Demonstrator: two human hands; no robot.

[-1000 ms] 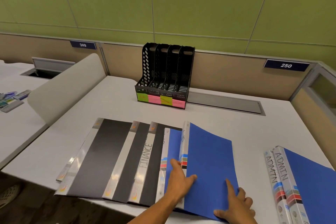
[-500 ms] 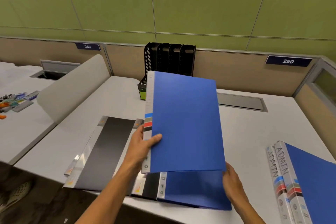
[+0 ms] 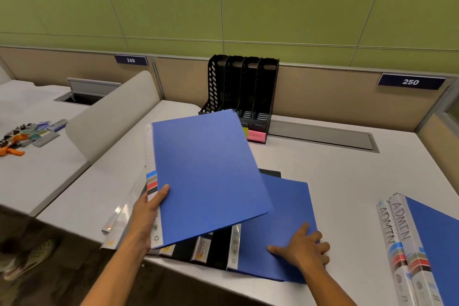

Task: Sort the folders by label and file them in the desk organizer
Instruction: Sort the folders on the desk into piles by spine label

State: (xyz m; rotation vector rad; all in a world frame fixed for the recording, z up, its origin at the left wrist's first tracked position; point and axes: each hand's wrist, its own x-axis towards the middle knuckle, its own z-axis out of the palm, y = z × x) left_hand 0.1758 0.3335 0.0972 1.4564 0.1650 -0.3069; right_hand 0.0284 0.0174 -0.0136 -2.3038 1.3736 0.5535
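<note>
the right hand [image 3: 304,247] lies flat with open fingers on a blue folder [image 3: 280,226], nearest on the desk [image 3: 335,181]. the left hand [image 3: 149,208] grips the spine edge of a second blue folder [image 3: 206,174], tilted above the desk. the two admin folders [image 3: 422,243] lie right of it. the black organizer [image 3: 248,87] stands behind it, far.

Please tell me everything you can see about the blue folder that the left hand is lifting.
The lifted folder is blue with a matte, plastic-looking cover and a pale spine carrying blue, grey, red and black stripes near its lower end. It is closed and tilted, raised above the folders spread on the desk, its far corner covering part of the organizer. The left hand grips it at the spine edge, thumb on the cover. The right hand does not touch it. No label text is readable.
</note>
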